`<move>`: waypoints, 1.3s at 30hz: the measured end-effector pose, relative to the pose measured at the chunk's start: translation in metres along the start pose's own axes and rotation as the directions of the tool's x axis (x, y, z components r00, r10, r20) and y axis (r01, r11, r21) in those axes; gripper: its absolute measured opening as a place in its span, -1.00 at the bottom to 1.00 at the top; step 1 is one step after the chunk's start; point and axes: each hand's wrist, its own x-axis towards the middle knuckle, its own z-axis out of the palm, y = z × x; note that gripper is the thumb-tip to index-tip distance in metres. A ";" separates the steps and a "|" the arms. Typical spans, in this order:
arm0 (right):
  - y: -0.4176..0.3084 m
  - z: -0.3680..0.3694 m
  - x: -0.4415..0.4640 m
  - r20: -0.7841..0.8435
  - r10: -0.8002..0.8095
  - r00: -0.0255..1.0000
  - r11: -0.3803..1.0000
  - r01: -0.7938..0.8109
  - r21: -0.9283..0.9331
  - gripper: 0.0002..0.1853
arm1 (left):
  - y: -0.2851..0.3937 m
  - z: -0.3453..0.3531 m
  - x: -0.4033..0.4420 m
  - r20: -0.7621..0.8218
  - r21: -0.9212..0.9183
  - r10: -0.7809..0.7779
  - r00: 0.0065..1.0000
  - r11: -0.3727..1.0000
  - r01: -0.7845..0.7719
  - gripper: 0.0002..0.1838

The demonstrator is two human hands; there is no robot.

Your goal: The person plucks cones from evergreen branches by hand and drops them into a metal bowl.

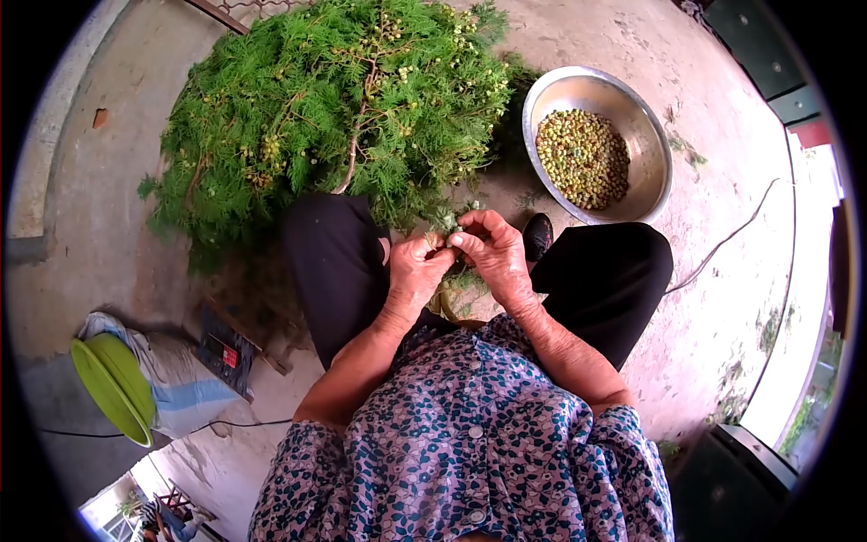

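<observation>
Between my knees, my left hand point(423, 264) and my right hand point(492, 248) meet with fingertips pinched around a small green sprig point(444, 219) that bears pale round cones. Thumbs and forefingers of both hands are nearly touching. Just beyond them lies a large heap of green conifer branches point(316, 108) with small yellowish cones and a brown stem. A metal basin point(648, 135) stands at the upper right, partly filled with small yellow-green and brown cones point(582, 161). It is beyond my right knee, apart from my hands.
On the left, a green plastic basin point(113, 388) leans by a white and blue sack point(185, 384). A cable point(722, 244) crosses the concrete floor on the right. Dark boxes stand at the upper right and lower right. Part of another person point(172, 519) shows at the lower left.
</observation>
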 end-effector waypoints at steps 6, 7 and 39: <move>-0.005 -0.009 0.004 0.069 0.218 0.973 0.932 -0.229 0.279 -0.89 | 0.000 -0.005 -0.002 0.088 -0.297 -0.136 0.987 0.942 0.156 -0.88; -0.002 -0.009 0.005 0.071 0.273 0.959 0.870 -0.277 0.409 -0.88 | 0.005 -0.007 -0.001 0.123 -0.293 -0.198 0.973 0.929 0.226 -0.88; 0.007 -0.006 -0.001 0.141 0.397 0.907 0.744 -0.407 0.529 -0.84 | 0.003 -0.002 0.003 0.079 -0.356 -0.078 0.994 0.929 0.101 -0.76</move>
